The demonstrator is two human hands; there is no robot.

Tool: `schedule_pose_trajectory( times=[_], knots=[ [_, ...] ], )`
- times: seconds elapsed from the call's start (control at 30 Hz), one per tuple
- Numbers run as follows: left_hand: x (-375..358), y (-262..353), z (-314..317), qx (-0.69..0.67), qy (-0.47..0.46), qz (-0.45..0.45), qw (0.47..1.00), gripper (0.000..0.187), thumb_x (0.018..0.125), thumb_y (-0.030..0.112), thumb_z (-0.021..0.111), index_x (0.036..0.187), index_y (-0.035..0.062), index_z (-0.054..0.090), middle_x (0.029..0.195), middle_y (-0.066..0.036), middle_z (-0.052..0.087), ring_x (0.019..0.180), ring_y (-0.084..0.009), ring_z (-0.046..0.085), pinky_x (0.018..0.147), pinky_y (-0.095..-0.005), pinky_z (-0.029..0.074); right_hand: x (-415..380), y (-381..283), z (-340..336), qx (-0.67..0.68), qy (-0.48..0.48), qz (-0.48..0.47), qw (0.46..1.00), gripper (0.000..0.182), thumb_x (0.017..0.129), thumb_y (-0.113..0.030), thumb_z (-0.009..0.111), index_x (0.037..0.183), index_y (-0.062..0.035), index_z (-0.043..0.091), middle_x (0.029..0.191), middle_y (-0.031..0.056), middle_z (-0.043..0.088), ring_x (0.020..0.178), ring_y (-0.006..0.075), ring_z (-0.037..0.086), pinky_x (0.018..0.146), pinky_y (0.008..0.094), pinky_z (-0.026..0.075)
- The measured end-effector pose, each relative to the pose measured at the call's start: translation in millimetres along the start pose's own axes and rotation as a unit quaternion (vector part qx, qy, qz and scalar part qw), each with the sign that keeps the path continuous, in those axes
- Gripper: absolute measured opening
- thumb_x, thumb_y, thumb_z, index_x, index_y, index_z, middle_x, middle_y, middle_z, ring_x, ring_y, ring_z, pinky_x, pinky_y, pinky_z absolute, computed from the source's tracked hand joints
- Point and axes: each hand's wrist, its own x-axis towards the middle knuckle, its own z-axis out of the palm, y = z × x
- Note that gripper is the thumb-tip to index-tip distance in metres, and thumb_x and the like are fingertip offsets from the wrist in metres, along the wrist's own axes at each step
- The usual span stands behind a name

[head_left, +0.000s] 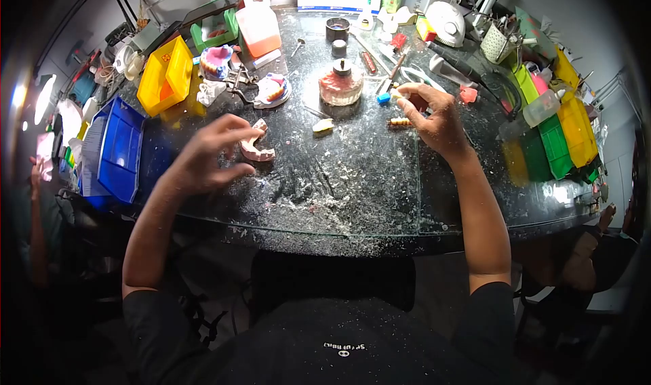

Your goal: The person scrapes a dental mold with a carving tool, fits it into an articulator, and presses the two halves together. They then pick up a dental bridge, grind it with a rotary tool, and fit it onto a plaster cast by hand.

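My left hand (207, 156) is open and slightly blurred, its thumb and fingers apart beside a pinkish, curved dental cast (258, 153) lying on the dark bench. My right hand (435, 117) is closed in a pinch at the right. A small pale yellowish bit shows at its fingertips, too small to name. Close to those fingertips lie a blue block (384, 98) and a short row of tooth-like pieces (400, 122). Between the hands, a pale yellow piece (323, 125) rests on the bench, in front of a glass spirit burner (340, 85) with pink liquid.
Blue (112, 151) and yellow bins (165, 76) stand at the left, with a bottle of pink liquid (259, 29) behind. Dental models (273, 90) sit nearby. Several tools and a black handpiece (453, 59) lie at the back right. White shavings (339, 202) cover the bench front.
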Motion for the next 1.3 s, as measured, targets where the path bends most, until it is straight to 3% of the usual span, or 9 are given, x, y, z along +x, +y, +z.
schedule_pose_trajectory(
  times=[0.23,0.37,0.47,0.57,0.6,0.77,0.9,1.0,1.3],
  knots=[
    [-9,-173,-169,0.063,0.322,-0.176,0.928,0.017,0.09,0.013,0.058,0.094,0.0005,0.067,0.081,-0.004,0.066,0.059,-0.0079,0.056,0.053,-0.022,0.046,-1,-3,-4,0.004,-0.011,0.013,1.0,0.017,0.083,-0.008,0.067,0.098,0.0004,0.066,0.078,0.0071,0.066,0.064,0.0102,0.059,0.06,0.0251,0.047],
    [24,-266,-168,0.167,0.152,-0.278,0.934,0.019,0.084,0.007,0.061,0.1,-0.0007,0.067,0.088,-0.012,0.068,0.068,-0.017,0.064,0.063,-0.0281,0.052,0,-5,-2,-0.003,-0.007,0.006,1.0,0.018,0.083,-0.008,0.067,0.098,0.0005,0.066,0.078,0.0097,0.067,0.062,0.0124,0.061,0.058,0.0255,0.048],
    [38,-303,-160,0.412,0.076,-0.174,0.891,0.024,0.085,0.009,0.056,0.104,-0.0014,0.064,0.097,-0.016,0.068,0.083,-0.0252,0.066,0.075,-0.0346,0.051,-1,-3,1,-0.008,0.0,-0.002,1.0,0.018,0.083,-0.007,0.066,0.098,0.0004,0.066,0.078,0.009,0.067,0.061,0.0123,0.06,0.057,0.0257,0.048],
    [61,-298,-148,0.295,0.001,-0.372,0.88,0.032,0.09,0.019,0.045,0.108,-0.0017,0.062,0.106,-0.021,0.065,0.1,-0.028,0.062,0.085,-0.0395,0.047,-2,1,0,-0.016,-0.013,-0.007,1.0,0.018,0.083,-0.007,0.066,0.099,-0.0001,0.065,0.078,0.0087,0.067,0.06,0.0131,0.06,0.057,0.0261,0.048],
    [53,-370,-158,0.167,0.075,-0.401,0.898,0.044,0.094,0.03,0.036,0.111,-0.0018,0.061,0.108,-0.02,0.064,0.102,-0.0253,0.06,0.087,-0.0384,0.045,-1,2,0,-0.018,-0.013,-0.009,1.0,0.018,0.082,-0.007,0.066,0.099,-0.0005,0.065,0.078,0.0087,0.067,0.059,0.0144,0.06,0.057,0.0267,0.049],
    [44,-420,-159,-0.108,0.121,-0.396,0.904,0.053,0.096,0.037,0.03,0.114,-0.0046,0.057,0.105,-0.01,0.063,0.096,-0.0207,0.057,0.086,-0.0347,0.045,-2,11,-2,-0.028,-0.011,-0.024,0.999,0.017,0.082,-0.008,0.067,0.098,-0.0008,0.065,0.076,0.0092,0.066,0.06,0.0155,0.062,0.057,0.0279,0.049],
    [49,-345,-168,0.41,-0.071,-0.268,0.869,0.024,0.088,0.017,0.054,0.105,0.0007,0.058,0.104,-0.02,0.064,0.092,-0.0345,0.061,0.081,-0.039,0.047,-1,10,-4,-0.029,-0.005,-0.016,0.999,0.017,0.082,-0.008,0.067,0.097,-0.0009,0.065,0.074,0.0088,0.065,0.06,0.0157,0.062,0.057,0.0284,0.049],
    [63,-262,-162,0.409,-0.072,-0.297,0.859,0.019,0.08,0.006,0.06,0.097,0.0015,0.055,0.104,-0.023,0.061,0.095,-0.0397,0.058,0.082,-0.0445,0.047,-2,11,-4,-0.033,-0.001,-0.018,0.999,0.017,0.082,-0.007,0.067,0.097,-0.0006,0.066,0.075,0.0088,0.066,0.059,0.0154,0.061,0.057,0.028,0.049],
    [44,-233,-178,0.439,0.145,-0.137,0.876,0.024,0.072,-0.001,0.056,0.095,0.0007,0.049,0.088,-0.024,0.061,0.081,-0.0425,0.061,0.07,-0.0488,0.049,-3,5,-2,-0.008,0.004,-0.022,1.0,0.017,0.082,-0.006,0.066,0.099,-0.0002,0.066,0.079,0.0079,0.068,0.06,0.0118,0.06,0.058,0.0255,0.049]
  ],
)
